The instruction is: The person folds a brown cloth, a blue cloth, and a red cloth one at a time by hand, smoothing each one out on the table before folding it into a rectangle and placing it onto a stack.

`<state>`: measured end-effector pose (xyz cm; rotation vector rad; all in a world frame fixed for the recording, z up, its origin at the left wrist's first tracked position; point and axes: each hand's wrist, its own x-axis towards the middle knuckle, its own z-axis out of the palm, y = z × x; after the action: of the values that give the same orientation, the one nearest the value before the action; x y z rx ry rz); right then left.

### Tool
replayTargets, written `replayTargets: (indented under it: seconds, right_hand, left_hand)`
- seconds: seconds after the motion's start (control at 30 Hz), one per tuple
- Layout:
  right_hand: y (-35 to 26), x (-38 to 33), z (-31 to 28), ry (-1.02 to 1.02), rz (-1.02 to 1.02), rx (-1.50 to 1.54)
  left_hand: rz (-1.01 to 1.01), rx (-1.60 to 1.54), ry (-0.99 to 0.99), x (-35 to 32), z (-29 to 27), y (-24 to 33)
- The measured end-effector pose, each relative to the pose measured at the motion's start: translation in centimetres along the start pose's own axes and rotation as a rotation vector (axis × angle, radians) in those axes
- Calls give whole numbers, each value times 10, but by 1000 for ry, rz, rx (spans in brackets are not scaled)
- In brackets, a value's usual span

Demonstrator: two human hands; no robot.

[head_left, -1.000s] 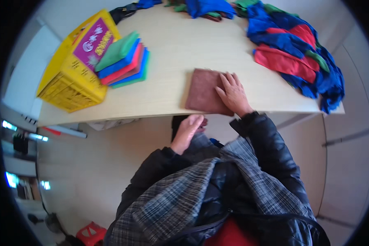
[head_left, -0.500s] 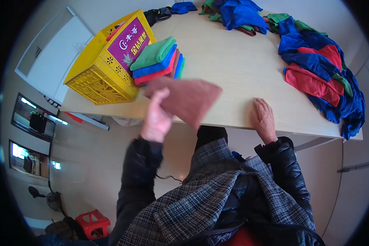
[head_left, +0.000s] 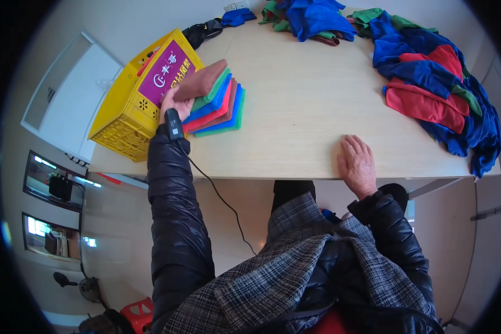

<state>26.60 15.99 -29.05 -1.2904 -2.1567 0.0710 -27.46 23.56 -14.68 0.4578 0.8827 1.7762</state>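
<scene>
My left hand (head_left: 174, 104) is closed on the near left end of a folded brown cloth (head_left: 200, 80). That cloth lies along the top of a stack of folded cloths (head_left: 217, 114) in green, blue, red and brown. Beside the stack, the yellow plastic crate (head_left: 129, 119) has a purple label, and my left hand overlaps its lower part. My right hand (head_left: 358, 164) rests palm down at the table's front edge, fingers stretched out and nothing in them.
A heap of crumpled blue, red and green cloths (head_left: 423, 83) covers the table's right side. More loose cloths (head_left: 314, 19) lie at the far edge, and a black item (head_left: 202, 34) sits behind the crate. A cable (head_left: 222, 200) hangs from my left wrist.
My left hand has carried the brown cloth left and away from me, from above the table's front onto the stack. My right hand has stayed in place.
</scene>
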Motion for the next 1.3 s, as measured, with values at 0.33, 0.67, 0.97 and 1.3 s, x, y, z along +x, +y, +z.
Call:
replayTargets:
  seconds: [0.33, 0.67, 0.97, 1.3]
  right_hand:
    - [8, -2, -1, 50, 1, 46]
    - [38, -20, -9, 81, -4, 57]
    - [161, 23, -123, 198, 351, 708]
    - [328, 79, -199, 538, 647, 166]
  left_hand:
    - [-196, -133, -95, 0, -11, -2]
    - [-138, 216, -60, -119, 80, -143]
    - [472, 1364, -450, -191, 83, -307]
    - [662, 1502, -376, -204, 109, -325]
